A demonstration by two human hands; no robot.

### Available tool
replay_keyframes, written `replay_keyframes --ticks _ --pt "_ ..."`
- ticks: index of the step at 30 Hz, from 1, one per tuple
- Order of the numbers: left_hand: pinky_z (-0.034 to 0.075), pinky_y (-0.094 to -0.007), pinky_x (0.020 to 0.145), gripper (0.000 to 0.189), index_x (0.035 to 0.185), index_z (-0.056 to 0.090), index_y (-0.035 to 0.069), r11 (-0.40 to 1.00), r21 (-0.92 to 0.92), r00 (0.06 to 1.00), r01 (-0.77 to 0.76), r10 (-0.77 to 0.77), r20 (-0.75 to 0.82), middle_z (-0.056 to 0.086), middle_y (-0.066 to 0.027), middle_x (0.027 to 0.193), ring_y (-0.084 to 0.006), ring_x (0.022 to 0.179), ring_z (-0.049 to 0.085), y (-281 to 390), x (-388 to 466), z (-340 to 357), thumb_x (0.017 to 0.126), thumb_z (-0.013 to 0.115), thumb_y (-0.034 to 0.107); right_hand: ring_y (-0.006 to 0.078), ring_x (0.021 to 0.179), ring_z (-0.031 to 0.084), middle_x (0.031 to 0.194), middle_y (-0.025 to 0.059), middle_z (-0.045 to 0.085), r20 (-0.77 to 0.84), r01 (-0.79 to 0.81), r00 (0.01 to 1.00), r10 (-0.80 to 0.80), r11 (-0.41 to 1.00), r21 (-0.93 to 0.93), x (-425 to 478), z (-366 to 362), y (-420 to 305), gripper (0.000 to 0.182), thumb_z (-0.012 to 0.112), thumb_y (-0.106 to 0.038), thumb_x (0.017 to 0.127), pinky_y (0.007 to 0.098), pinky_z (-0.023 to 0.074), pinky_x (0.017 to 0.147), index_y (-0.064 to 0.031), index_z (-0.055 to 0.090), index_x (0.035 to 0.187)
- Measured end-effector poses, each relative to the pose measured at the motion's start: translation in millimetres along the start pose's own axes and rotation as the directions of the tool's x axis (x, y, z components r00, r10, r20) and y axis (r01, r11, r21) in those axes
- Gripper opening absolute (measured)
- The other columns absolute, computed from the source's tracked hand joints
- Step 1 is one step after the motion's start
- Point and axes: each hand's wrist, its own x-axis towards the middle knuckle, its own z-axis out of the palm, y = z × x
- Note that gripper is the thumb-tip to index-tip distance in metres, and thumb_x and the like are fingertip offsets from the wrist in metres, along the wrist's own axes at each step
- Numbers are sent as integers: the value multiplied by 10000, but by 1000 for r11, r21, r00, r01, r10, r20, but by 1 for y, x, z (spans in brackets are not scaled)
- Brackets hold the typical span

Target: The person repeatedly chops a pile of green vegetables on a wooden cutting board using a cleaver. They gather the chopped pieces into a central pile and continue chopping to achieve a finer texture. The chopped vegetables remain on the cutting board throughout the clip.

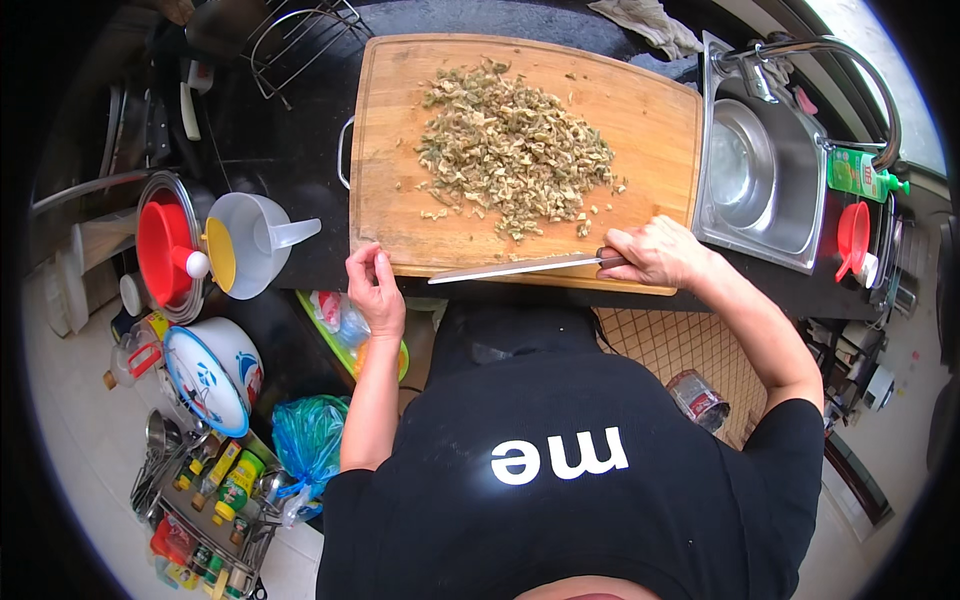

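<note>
A cleaver-type kitchen knife (517, 268) is gripped by its dark handle in my right hand (654, 253). Its blade points left along the near edge of a wooden cutting board (652, 150), seen nearly edge-on. My left hand (373, 289) is at the board's near left corner, fingers loosely curled, with nothing visible in it. On the board lies a broad heap of finely chopped greenish-brown vegetable (517, 142), with loose bits scattered around it. Neither hand touches the heap.
Right of the board is a steel sink (806, 210) with a metal basin (739, 165), faucet (840, 45) and green soap bottle (855, 171). On the left are a red ladle (161, 251), a translucent plastic jug (259, 251), an enamel basin (206, 382) and a wire rack (307, 45).
</note>
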Motion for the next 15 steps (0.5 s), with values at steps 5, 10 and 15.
replay_keyframes --ticks 5,10,15 --pt "473 -242 656 113 986 562 16 1000 3 1000 4 -4 7 594 -54 844 -114 716 581 2 -7 1 877 532 23 353 613 593 673 128 622 17 35 999 -35 999 15 25 -9 32 397 540 -481 851 449 474 544 -93 475 800" --pt "459 -352 662 165 931 566 17 914 171 907 -368 312 284 567 -135 814 -296 742 555 32 -8 8 786 568 -60 342 607 595 624 133 600 -121 -27 992 20 998 -58 44 -30 38 403 528 -507 845 426 465 529 -106 508 815" --pt "476 -353 669 231 926 611 59 808 135 708 -573 405 578 574 -92 866 -261 767 557 45 -14 26 710 616 -23 304 617 614 663 89 628 -269 -45 963 11 992 -119 38 -46 32 359 546 -488 841 388 478 515 -130 531 832"
